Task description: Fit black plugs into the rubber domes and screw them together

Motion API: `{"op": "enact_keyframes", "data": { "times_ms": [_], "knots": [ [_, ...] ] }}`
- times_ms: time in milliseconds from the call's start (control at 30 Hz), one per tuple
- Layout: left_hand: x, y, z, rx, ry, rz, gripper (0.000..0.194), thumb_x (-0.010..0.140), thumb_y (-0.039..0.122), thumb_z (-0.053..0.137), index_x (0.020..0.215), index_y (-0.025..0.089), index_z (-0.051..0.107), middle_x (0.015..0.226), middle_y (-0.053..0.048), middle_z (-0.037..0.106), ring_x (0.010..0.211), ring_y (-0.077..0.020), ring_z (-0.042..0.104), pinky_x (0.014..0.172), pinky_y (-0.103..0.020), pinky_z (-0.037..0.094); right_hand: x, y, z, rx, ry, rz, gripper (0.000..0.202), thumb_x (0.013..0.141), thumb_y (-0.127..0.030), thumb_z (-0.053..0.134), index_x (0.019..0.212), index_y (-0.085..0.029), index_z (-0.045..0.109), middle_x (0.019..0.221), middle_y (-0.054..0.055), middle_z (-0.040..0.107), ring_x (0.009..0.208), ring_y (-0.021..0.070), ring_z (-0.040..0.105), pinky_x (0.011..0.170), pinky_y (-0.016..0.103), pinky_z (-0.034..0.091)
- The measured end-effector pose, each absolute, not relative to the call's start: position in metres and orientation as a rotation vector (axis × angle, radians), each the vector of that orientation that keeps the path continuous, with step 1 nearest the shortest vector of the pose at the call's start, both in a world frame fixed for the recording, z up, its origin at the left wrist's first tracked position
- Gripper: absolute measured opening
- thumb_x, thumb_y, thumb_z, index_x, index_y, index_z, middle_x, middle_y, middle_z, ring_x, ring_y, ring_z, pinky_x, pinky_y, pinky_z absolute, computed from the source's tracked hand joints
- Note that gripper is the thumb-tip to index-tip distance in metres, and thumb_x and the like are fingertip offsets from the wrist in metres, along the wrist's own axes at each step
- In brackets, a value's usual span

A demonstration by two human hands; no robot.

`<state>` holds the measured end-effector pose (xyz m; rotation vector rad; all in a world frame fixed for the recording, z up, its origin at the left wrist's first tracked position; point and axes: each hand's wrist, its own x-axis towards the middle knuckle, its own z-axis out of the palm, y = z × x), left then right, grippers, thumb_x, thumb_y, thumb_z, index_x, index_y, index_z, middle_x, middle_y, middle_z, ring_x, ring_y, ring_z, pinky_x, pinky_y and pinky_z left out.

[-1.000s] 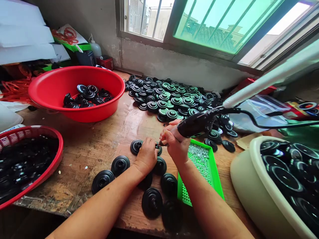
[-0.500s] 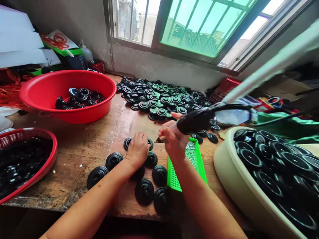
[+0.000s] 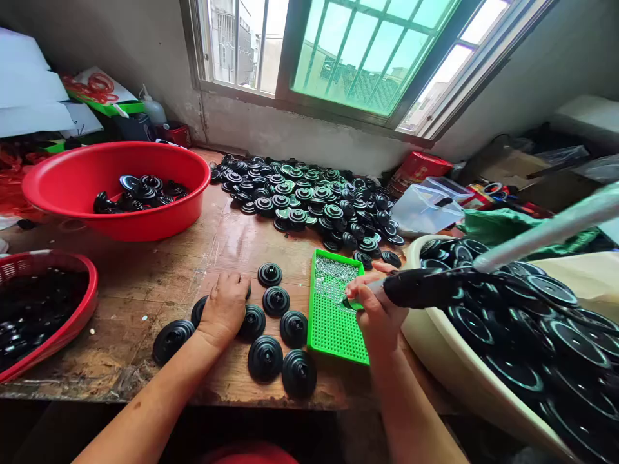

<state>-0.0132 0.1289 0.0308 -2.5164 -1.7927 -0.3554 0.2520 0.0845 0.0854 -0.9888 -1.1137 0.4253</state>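
My right hand [image 3: 380,309] is closed around a power screwdriver [image 3: 420,289] with a black sleeve. Its tip points left, above a green perforated tray [image 3: 338,332] that holds many small silvery screws [image 3: 333,269] at its far end. On the wooden table, my left hand [image 3: 225,308] curls its fingers over a black stepped disc, mostly hidden beneath them. Several similar black discs [image 3: 265,358] lie around that hand, knobs facing up, between it and the tray.
A heap of black discs [image 3: 304,200] lies below the window. At left stand a red basin [image 3: 178,219] and a red basket [image 3: 91,283], both with black parts. A cream tub [image 3: 420,348] full of discs is at right. A pale hose [image 3: 546,225] runs from the screwdriver.
My right hand has carried the screwdriver right, from near a disc to over the tray. My left hand has moved left to another disc, uncovering the far one. The view has shifted slightly.
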Motion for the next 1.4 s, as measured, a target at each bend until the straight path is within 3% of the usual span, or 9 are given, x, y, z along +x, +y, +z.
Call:
{"op": "enact_keyframes", "data": {
  "times_ms": [100, 267, 533, 833, 1100, 1400],
  "knots": [
    [-0.012, 0.125, 0.03, -2.493, -1.807, -0.351, 0.038, 0.095, 0.007, 0.046, 0.126, 0.015, 0.065, 0.108, -0.014, 0.066, 0.1, -0.0288, 0.058, 0.083, -0.039, 0.053, 0.254, 0.09, 0.082, -1.02, -1.117, 0.405, 0.039, 0.079, -0.025, 0.075, 0.111, -0.023, 0.054, 0.067, -0.007, 0.066, 0.052, 0.0138, 0.06, 0.055, 0.029, 0.051],
    [-0.01, 0.125, 0.032, -2.439, -1.821, -0.299, 0.028, 0.095, 0.006, 0.046, 0.107, 0.014, 0.069, 0.106, -0.014, 0.065, 0.098, -0.0278, 0.058, 0.081, -0.037, 0.053, 0.259, 0.094, 0.076, -1.025, -1.095, 0.373, 0.036, 0.081, -0.027, 0.074, 0.112, -0.022, 0.055, 0.066, -0.007, 0.066, 0.054, 0.014, 0.061, 0.057, 0.03, 0.051],
    [-0.004, 0.123, 0.03, -2.467, -1.839, -0.381, 0.025, 0.094, 0.005, 0.048, 0.109, 0.013, 0.067, 0.11, -0.013, 0.065, 0.103, -0.0277, 0.059, 0.086, -0.038, 0.054, 0.259, 0.094, 0.073, -0.996, -1.112, 0.382, 0.038, 0.08, -0.026, 0.074, 0.112, -0.022, 0.055, 0.067, -0.007, 0.066, 0.053, 0.0136, 0.06, 0.056, 0.029, 0.051],
    [-0.004, 0.126, 0.01, -2.443, -1.933, -0.843, 0.032, 0.089, 0.008, 0.06, 0.121, 0.01, 0.057, 0.123, -0.017, 0.058, 0.112, -0.0312, 0.06, 0.092, -0.044, 0.057, 0.259, 0.093, 0.077, -0.993, -1.108, 0.369, 0.037, 0.079, -0.025, 0.074, 0.111, -0.022, 0.056, 0.067, -0.007, 0.066, 0.054, 0.0142, 0.061, 0.054, 0.029, 0.051],
    [-0.002, 0.135, -0.006, -2.461, -1.883, -1.34, 0.02, 0.085, 0.006, 0.063, 0.103, 0.015, 0.058, 0.109, -0.011, 0.057, 0.106, -0.0273, 0.06, 0.098, -0.047, 0.055, 0.215, 0.088, 0.114, -0.797, -1.127, 0.512, 0.04, 0.08, -0.026, 0.071, 0.117, -0.023, 0.055, 0.068, -0.005, 0.063, 0.059, 0.0163, 0.059, 0.06, 0.035, 0.052],
    [0.001, 0.132, -0.007, -2.437, -1.91, -1.412, 0.02, 0.086, 0.006, 0.062, 0.103, 0.016, 0.059, 0.112, -0.012, 0.059, 0.109, -0.0282, 0.06, 0.096, -0.048, 0.056, 0.124, 0.141, 0.104, -0.587, -1.235, 0.815, 0.04, 0.087, -0.031, 0.072, 0.121, -0.028, 0.052, 0.071, -0.007, 0.061, 0.057, 0.0134, 0.058, 0.057, 0.031, 0.052]
  ]
}}
